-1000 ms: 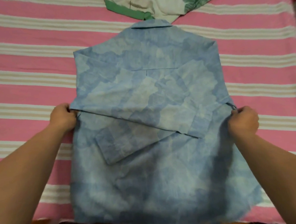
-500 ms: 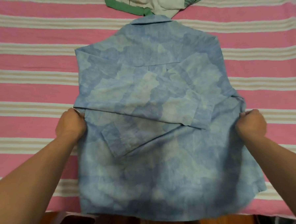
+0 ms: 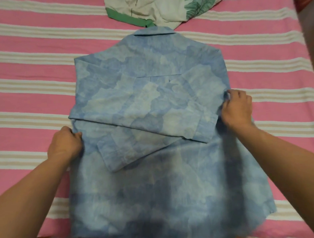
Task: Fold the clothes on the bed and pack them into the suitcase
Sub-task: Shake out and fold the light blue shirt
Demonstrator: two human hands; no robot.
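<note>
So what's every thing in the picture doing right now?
Blue shirt: flat on its front, both sleeves folded across its back.
Left hand: grips the shirt's left edge.
Right hand: grips the shirt's right edge.
White and green garment: crumpled, unfolded.
Striped bed sheet: spread flat.

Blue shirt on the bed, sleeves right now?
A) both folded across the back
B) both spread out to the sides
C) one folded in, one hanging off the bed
A: both sleeves of the blue cloud-patterned collared shirt lie crossed over its back, while the left hand and right hand grip its side edges.
</note>
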